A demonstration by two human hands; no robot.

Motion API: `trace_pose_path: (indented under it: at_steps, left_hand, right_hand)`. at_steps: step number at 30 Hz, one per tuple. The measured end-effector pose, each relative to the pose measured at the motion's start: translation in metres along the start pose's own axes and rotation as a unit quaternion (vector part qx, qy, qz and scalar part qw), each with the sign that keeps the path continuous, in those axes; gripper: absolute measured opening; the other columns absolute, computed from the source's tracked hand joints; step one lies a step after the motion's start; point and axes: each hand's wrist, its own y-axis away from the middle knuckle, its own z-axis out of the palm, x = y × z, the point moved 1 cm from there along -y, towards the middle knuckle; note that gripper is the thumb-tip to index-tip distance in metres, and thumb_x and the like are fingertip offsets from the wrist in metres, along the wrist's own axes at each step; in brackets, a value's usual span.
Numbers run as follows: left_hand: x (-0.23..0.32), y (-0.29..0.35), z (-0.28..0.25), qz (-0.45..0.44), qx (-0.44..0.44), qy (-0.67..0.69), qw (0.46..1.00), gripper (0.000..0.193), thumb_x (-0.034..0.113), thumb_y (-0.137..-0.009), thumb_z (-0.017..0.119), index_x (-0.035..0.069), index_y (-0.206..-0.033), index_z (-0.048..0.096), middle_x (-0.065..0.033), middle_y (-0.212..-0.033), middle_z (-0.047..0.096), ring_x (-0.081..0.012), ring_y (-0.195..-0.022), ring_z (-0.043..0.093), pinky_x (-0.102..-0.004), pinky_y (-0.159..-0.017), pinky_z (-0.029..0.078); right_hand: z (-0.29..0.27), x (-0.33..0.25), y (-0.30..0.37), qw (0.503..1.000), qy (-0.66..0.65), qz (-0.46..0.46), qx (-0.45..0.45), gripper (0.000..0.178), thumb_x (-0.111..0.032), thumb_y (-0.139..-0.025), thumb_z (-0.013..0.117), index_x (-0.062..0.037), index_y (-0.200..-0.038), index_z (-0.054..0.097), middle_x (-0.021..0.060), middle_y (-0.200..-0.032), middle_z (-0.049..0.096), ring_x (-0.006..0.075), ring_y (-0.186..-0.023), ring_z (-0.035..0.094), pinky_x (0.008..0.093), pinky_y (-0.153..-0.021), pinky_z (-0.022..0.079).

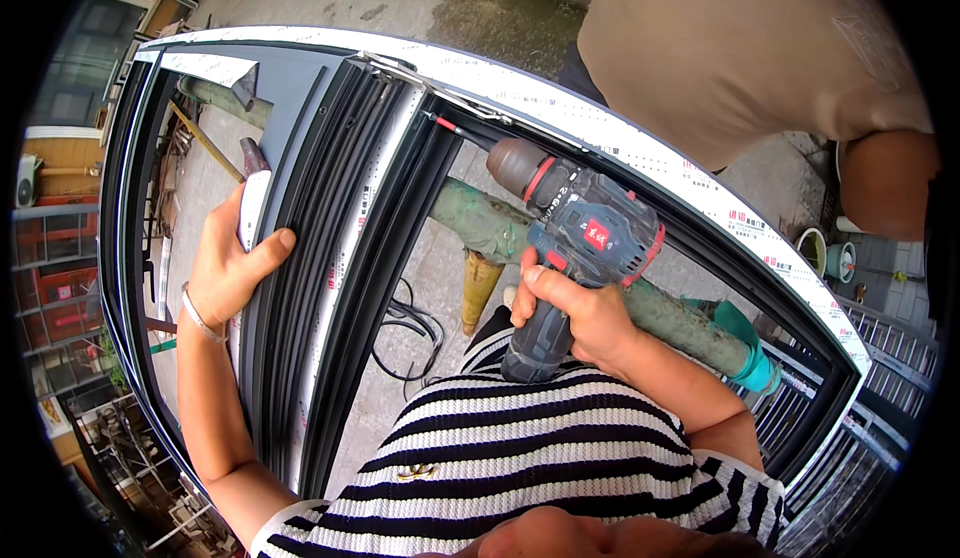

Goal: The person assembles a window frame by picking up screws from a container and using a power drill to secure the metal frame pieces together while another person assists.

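A large window frame with dark profiles and white protective film lies across the view in front of me. My left hand is closed around a dark upright bar of it, thumb on the bar's face. My right hand grips the handle of a cordless drill, dark grey with red accents. A long red-sleeved driver bit sticks out of its chuck toward the frame's inner corner, by the top of the bar. Whether the tip touches anything there I cannot tell.
A green pipe runs beneath the frame, with teal wrapping at its right end. Black cable lies coiled on the concrete floor. Another person in a brown shirt is close by at the far right. Metal railings stand at the right.
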Motion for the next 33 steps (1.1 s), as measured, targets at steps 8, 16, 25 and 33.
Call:
trace_pose_path:
  at_steps: [8,16,25,33]
  left_hand:
    - [0.0,0.0,0.0,0.002,0.007,-0.013,1.0,0.064,0.03,-0.076,0.073,-0.008,-0.123,0.051,-0.01,-0.105,0.063,-0.0164,-0.096,0.057,-0.0305,-0.089,0.045]
    - [0.002,0.0,-0.001,-0.001,0.009,-0.029,1.0,0.065,0.032,-0.076,0.073,-0.008,-0.122,0.052,-0.0108,-0.104,0.063,-0.0164,-0.096,0.057,-0.0306,-0.088,0.045]
    - [0.002,0.0,0.0,-0.004,0.016,-0.036,0.999,0.063,0.031,-0.075,0.072,-0.007,-0.12,0.052,-0.0093,-0.102,0.062,-0.0152,-0.094,0.056,-0.0292,-0.087,0.045]
    - [0.002,-0.001,0.001,-0.005,0.012,-0.018,1.0,0.06,0.027,-0.075,0.072,-0.007,-0.12,0.053,-0.0088,-0.101,0.062,-0.0148,-0.094,0.056,-0.0293,-0.087,0.045]
  right_hand:
    - [-0.002,0.01,-0.002,1.0,-0.004,0.003,-0.007,0.017,-0.011,-0.091,0.058,-0.0016,-0.104,0.052,0.0095,-0.07,0.058,0.0201,-0.065,0.058,0.0363,-0.065,0.051]
    - [-0.002,0.008,-0.002,1.0,0.017,-0.006,-0.015,0.018,-0.011,-0.092,0.058,-0.0018,-0.105,0.052,0.0094,-0.071,0.058,0.0199,-0.066,0.058,0.036,-0.066,0.051]
    - [-0.001,0.011,-0.001,0.996,0.08,-0.017,-0.025,0.016,-0.012,-0.093,0.056,-0.0026,-0.104,0.051,0.0077,-0.073,0.057,0.0188,-0.071,0.06,0.034,-0.07,0.05]
    - [0.005,0.012,-0.002,0.995,0.097,-0.024,-0.011,0.009,-0.008,-0.092,0.054,-0.0004,-0.087,0.053,0.0058,-0.068,0.059,0.0138,-0.065,0.061,0.0288,-0.066,0.049]
